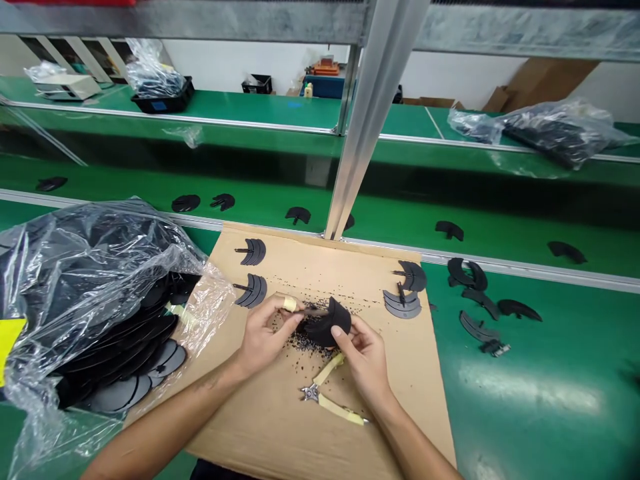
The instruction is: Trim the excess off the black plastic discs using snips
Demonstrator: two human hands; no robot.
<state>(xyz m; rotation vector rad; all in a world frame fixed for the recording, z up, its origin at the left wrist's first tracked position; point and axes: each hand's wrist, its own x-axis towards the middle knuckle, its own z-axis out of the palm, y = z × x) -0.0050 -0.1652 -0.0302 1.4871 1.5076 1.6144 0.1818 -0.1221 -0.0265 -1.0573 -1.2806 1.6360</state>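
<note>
My right hand grips a black curved plastic part by its right side, thumb on its near face. My left hand, yellow tape round one finger, pinches at the part's left side; a thin greyish strip runs from these fingers to the part, and I cannot tell whether it is the part's stem or a tool. Black scraps lie scattered underneath on a cardboard sheet. Below the hands lie side cutters with yellow-wrapped handles, jaws pointing left.
Stacked curved parts lie left and right on the cardboard. A clear plastic bag spills black parts at left. Loose parts lie on the green table at right. A metal post rises behind; more parts dot the green belt.
</note>
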